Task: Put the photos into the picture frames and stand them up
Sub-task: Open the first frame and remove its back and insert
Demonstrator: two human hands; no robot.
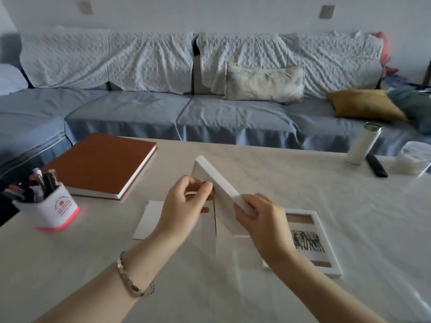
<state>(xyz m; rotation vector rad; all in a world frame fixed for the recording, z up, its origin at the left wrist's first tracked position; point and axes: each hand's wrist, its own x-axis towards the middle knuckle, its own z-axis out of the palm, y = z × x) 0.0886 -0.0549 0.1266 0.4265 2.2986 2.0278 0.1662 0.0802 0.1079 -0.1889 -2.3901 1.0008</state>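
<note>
Head view: a person holds a white picture frame point(217, 180) on edge over the middle of the surface point(303, 183). It is tilted, so its narrow side faces the camera and its back turns toward the left hand point(186, 203). That hand has thumb and fingers curled together, pinching at the back of the frame. What they are pinching there is hidden, but it is probably a catch or the stand. The right hand point(258, 220) wraps around the frame's near lower corner, likely to steady it while the other hand works. Whether the frame's bottom edge touches the surface cannot be told.

A second frame point(326, 272) lies flat just beside the right wrist. A photo point(307, 243) sits inside it, not yet stood up. A white sheet point(148, 220), perhaps a photo face down or a backing card, lies flat just left of the left hand, within easy reach. A brown book point(102, 164) and a pen holder point(50, 206) sit well off to the left, out of the way.
</note>
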